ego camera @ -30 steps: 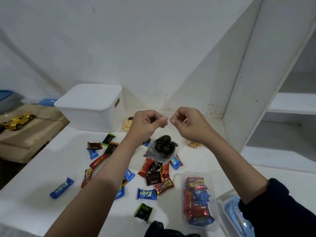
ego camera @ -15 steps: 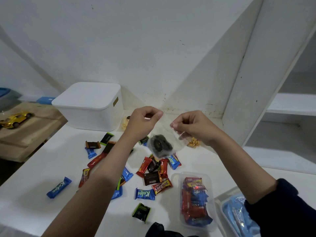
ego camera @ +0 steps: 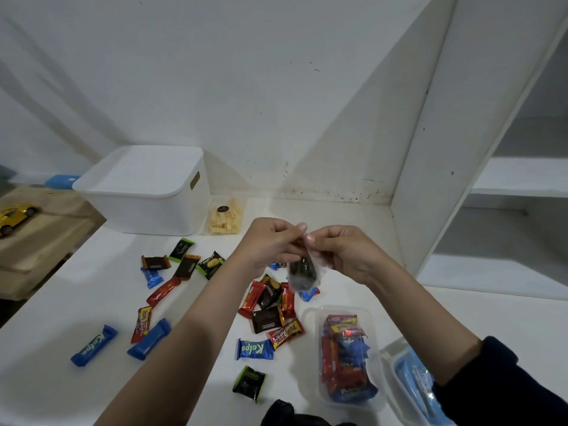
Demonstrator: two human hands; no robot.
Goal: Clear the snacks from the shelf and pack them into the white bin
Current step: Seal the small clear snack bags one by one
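A small clear bag of dark cookies [ego camera: 302, 273] hangs above the white shelf top [ego camera: 92, 287]. My left hand [ego camera: 270, 244] and my right hand [ego camera: 344, 253] pinch its top edge, fingertips nearly touching. Below lie several wrapped snacks: a blue Kalpa bar [ego camera: 93, 345], another Kalpa bar [ego camera: 254, 349], a red Beng-Beng bar [ego camera: 285, 333] and dark chocolate packs [ego camera: 266, 321]. The white bin [ego camera: 147, 192], lid on, stands at the back left.
A clear tub of red and blue snacks [ego camera: 345, 358] and a second tub with blue packs [ego camera: 412, 385] sit at the front right. A clear box of pale wafer sticks [ego camera: 226, 218] stands beside the bin. A white shelf upright [ego camera: 430, 149] rises on the right. A yellow toy car [ego camera: 15, 215] lies far left.
My hands spread the bag's top apart, then came back together and lower. The bag now hangs narrower between them. The camera tilted down a little.
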